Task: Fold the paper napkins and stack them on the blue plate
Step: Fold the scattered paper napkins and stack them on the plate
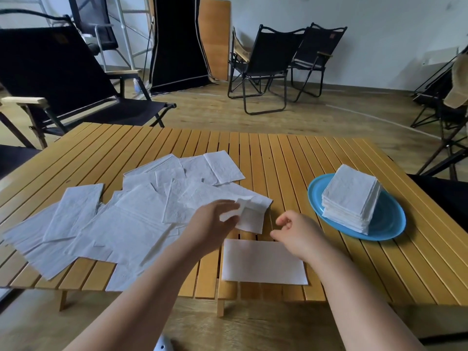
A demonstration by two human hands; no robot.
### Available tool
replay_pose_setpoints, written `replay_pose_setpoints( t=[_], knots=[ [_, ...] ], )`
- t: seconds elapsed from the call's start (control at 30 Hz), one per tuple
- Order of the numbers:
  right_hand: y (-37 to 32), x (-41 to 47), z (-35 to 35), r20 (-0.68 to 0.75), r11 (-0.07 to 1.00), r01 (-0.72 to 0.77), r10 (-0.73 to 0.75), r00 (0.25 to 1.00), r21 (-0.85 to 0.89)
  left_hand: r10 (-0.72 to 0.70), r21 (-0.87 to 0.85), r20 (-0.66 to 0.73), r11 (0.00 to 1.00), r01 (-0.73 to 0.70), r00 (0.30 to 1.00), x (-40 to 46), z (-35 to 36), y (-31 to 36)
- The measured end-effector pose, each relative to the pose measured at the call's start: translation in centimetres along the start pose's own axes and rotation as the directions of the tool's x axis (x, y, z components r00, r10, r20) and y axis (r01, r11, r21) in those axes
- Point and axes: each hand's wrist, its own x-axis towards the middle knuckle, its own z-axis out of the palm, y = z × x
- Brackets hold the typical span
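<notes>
Left hand point(215, 219): you pinch a napkin point(249, 216) at frame centre, lifting it off the pile.
Right hand point(293, 230): loosely curled, empty, ready to help fold.

Both bare forearms reach in from 6 o'clock, angled toward 12. The left hand point(215, 221) lies palm down, fingertips pinching a white napkin corner point(240, 211) at its 2 o'clock. The right hand point(293, 231) hovers with loosely curled fingers, holding nothing.
</notes>
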Motion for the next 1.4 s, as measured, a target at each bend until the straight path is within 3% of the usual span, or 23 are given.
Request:
replay_pose_setpoints(
  t=[0.13,0.23,0.37,0.43,0.5,0.57,0.63,0.7,0.8,0.9,0.97,1.1,1.27,1.4],
  knots=[
    [-0.5,0.1,-0.3,-0.069,0.981,0.082,-0.071,0.995,0.174,-0.023,-0.409,-0.152,0.911,-0.042,0.988,-0.1,-1.8,1.6],
    [-0.9,0.1,-0.1,-0.056,0.938,0.129,-0.117,0.992,0.320,-0.152,-0.728,-0.098,0.685,0.034,0.984,-0.3,-3.0,2.8],
    [-1.3,0.0,-0.1,-0.015,0.863,0.182,-0.199,0.980,0.471,-0.185,-0.904,-0.043,0.425,0.041,0.982,-0.2,-3.7,2.6],
    [-1.5,-0.2,-0.3,-0.005,0.815,0.204,-0.239,0.971,0.542,-0.223,-0.930,-0.036,0.364,0.049,0.974,-0.2,-4.0,2.4],
    [-1.9,-0.6,-0.5,-0.008,0.734,0.240,-0.304,0.953,0.635,-0.254,-0.892,-0.061,0.449,0.062,0.965,-0.3,-4.0,2.4],
    [-2.4,-1.1,-0.8,-0.041,0.649,0.269,-0.344,0.938,0.712,-0.236,-0.755,-0.122,0.653,0.064,0.964,-0.5,-3.8,2.6],
    [-2.8,-1.3,-0.7,-0.102,0.612,0.310,-0.351,0.931,0.727,-0.157,-0.635,-0.129,0.772,0.040,0.979,-0.8,-3.3,3.1],
    [-2.9,-1.2,-0.4,-0.175,0.637,0.354,-0.328,0.928,0.685,-0.103,-0.607,-0.078,0.794,0.034,0.992,-1.0,-3.0,3.7],
    [-2.7,-1.1,-0.4,-0.261,0.671,0.365,-0.255,0.931,0.646,-0.128,-0.561,0.013,0.820,0.113,0.992,-1.1,-3.1,4.0],
    [-2.2,-1.0,-1.2,-0.316,0.619,0.318,-0.117,0.942,0.718,-0.186,-0.543,0.012,0.824,0.163,0.982,-0.9,-3.3,3.2],
    [-1.8,-0.8,-1.8,-0.297,0.624,0.263,-0.051,0.953,0.736,-0.199,-0.562,0.011,0.809,0.170,0.980,-0.7,-3.5,2.6],
    [-1.0,-0.4,-2.1,-0.160,0.686,0.173,-0.083,0.984,0.707,-0.170,-0.491,0.064,0.852,0.179,0.983,-0.6,-3.1,2.2],
    [0.1,-0.5,-2.5,-0.046,0.926,0.097,-0.086,0.995,0.366,-0.178,-0.390,0.131,0.895,0.215,0.975,-0.4,-2.6,1.9],
    [1.1,-0.8,-2.4,0.053,0.992,-0.006,0.000,0.999,0.124,-0.192,-0.332,0.208,0.908,0.254,0.959,-0.5,-2.7,1.3]
  ],
)
